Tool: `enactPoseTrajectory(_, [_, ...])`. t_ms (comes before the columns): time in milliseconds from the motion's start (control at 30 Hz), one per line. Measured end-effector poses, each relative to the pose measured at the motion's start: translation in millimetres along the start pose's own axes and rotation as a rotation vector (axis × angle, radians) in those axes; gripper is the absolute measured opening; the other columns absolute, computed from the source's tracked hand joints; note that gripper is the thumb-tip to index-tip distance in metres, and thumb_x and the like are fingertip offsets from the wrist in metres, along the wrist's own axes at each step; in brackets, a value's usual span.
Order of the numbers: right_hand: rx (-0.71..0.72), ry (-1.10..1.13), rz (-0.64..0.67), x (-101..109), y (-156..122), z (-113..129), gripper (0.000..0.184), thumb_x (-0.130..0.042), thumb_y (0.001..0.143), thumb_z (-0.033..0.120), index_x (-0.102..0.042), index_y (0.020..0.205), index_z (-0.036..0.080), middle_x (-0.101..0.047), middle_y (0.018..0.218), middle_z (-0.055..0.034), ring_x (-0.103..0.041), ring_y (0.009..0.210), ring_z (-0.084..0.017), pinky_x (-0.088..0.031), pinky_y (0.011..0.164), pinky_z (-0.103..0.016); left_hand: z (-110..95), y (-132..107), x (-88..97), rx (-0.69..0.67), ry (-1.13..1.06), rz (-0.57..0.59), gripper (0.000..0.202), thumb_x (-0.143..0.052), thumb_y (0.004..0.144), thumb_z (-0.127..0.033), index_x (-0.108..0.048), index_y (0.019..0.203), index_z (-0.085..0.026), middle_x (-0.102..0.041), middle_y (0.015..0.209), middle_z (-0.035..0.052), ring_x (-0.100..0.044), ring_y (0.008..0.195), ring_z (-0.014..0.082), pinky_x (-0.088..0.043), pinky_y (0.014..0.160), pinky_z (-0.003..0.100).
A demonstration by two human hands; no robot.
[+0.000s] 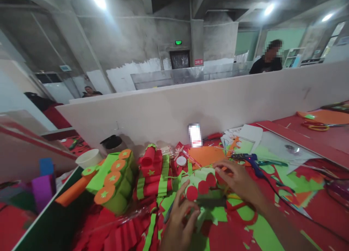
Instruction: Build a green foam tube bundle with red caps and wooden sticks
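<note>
Between my two hands lies a pale green craft piece (pixel 201 180) made of rolled tubes, several of them with round red end faces. My left hand (pixel 184 216) is at its near left side, index finger stretched up beside a red end and the other fingers loosely bent and apart. At the right end of the piece, my right hand (pixel 236 180) reaches in with its fingers spread, very close to the tubes; whether they touch is hard to tell. Left of the piece stand a red model with green strips (pixel 155 171) and a green tank-like model (pixel 114 182) with orange wheels.
A glue gun (pixel 248 158) with a cord lies right of my right hand. Red scissor handles (pixel 252 214) sit among green and red scraps. A lit phone (pixel 195 135) leans against a white partition (pixel 163 113). Another person (pixel 265 64) is beyond it.
</note>
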State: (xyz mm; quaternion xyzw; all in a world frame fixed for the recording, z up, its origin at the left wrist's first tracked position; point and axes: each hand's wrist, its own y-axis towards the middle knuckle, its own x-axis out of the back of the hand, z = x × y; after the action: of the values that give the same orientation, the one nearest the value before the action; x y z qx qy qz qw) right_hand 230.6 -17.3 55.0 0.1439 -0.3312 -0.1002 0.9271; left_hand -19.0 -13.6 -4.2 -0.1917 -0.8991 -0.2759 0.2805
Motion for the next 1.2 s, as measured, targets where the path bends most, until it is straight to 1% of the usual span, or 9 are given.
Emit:
enactPoseTrajectory(67, [-0.029,-0.068,-0.042,13,-1,-14,0.029,-0.046,0.086,0.041,-0.063,0.103,0.025,-0.065,0.109,-0.0051,-0.060,0.096,-0.021,-0.048,0.076,-0.030,-1,0,3.8,0.048,-0.014,-0.015,0.017,-0.050,0.087,-0.032,-0.064,0.082,-0.023,-0.043,0.140,0.0081,-0.037,0.131,0.0272,-0.041,0.101,0.043])
enactPoseTrajectory(167, [-0.100,-0.380,-0.127,38,-7,-52,0.028,-0.051,0.083,0.039,-0.060,0.103,0.021,-0.065,0.104,-0.0095,-0.059,0.095,-0.024,-0.043,0.082,-0.034,-1,2,4.8,0.057,-0.044,-0.055,0.018,-0.050,0.087,-0.032,-0.063,0.081,-0.022,-0.040,0.141,0.0097,-0.031,0.135,0.0285,-0.036,0.105,0.047])
enactPoseTrajectory(300, [-0.429,-0.722,-0.170,56,-21,-106,0.032,-0.058,0.076,0.043,-0.055,0.095,0.018,-0.064,0.089,-0.0134,-0.061,0.084,-0.029,-0.042,0.068,-0.034,-2,5,7.1,0.053,-0.072,-0.035,0.019,-0.050,0.087,-0.033,-0.063,0.081,-0.021,-0.040,0.141,0.0113,-0.028,0.136,0.0289,-0.034,0.105,0.048])
enactPoseTrajectory(467, [-0.527,-0.688,-0.131,60,-27,-135,0.029,-0.052,0.079,0.038,-0.047,0.101,0.021,-0.065,0.082,-0.0082,-0.063,0.074,-0.027,-0.035,0.054,-0.029,-9,9,16.6,0.056,-0.111,-0.003,0.018,-0.051,0.087,-0.032,-0.062,0.081,-0.020,-0.031,0.147,0.0085,-0.029,0.136,0.0275,-0.031,0.108,0.043])
enactPoseTrajectory(633, [-0.499,-0.411,-0.363,67,-21,-144,0.030,-0.049,0.079,0.038,-0.042,0.103,0.021,-0.059,0.066,-0.0009,-0.059,0.057,-0.022,-0.037,0.051,-0.029,-11,20,22.3,0.067,-0.200,0.029,0.017,-0.051,0.086,-0.032,-0.061,0.081,-0.019,-0.028,0.148,0.0094,-0.033,0.134,0.0260,-0.038,0.102,0.037])
enactPoseTrajectory(733, [-0.369,0.040,-0.539,67,-16,-147,0.035,-0.054,0.074,0.042,-0.039,0.100,0.023,-0.058,0.072,0.0012,-0.061,0.058,-0.019,-0.046,0.055,-0.030,-12,30,24.9,0.068,-0.242,0.053,0.018,-0.054,0.085,-0.033,-0.062,0.079,-0.018,-0.033,0.145,0.0113,-0.031,0.135,0.0262,-0.039,0.100,0.035])
enactPoseTrajectory(833, [-0.309,0.419,-0.593,64,-15,-142,0.045,-0.067,0.063,0.042,-0.038,0.094,0.025,-0.059,0.078,0.0032,-0.063,0.063,-0.017,-0.050,0.058,-0.028,-12,42,27.9,0.063,-0.255,0.094,0.019,-0.054,0.084,-0.034,-0.062,0.079,-0.017,-0.041,0.139,0.0125,-0.029,0.136,0.0263,-0.041,0.099,0.037])
enactPoseTrajectory(1067, [-0.281,0.833,-0.427,53,-20,-92,0.056,-0.081,0.051,0.027,-0.049,0.097,0.026,-0.061,0.078,0.0044,-0.058,0.058,-0.012,-0.044,0.046,-0.020,-2,60,23.0,0.002,-0.177,0.043,0.016,-0.055,0.083,-0.030,-0.065,0.080,-0.017,-0.057,0.121,0.0125,-0.030,0.135,0.0246,-0.037,0.103,0.039])
enactPoseTrajectory(1200, [-0.308,0.882,-0.289,39,-27,-62,0.041,-0.081,0.054,0.027,-0.056,0.086,0.020,-0.061,0.072,0.0031,-0.057,0.058,-0.012,-0.047,0.053,-0.022,1,45,20.9,-0.009,-0.121,0.075,0.018,-0.055,0.084,-0.030,-0.066,0.078,-0.018,-0.045,0.138,0.0108,-0.038,0.131,0.0247,-0.032,0.106,0.041])
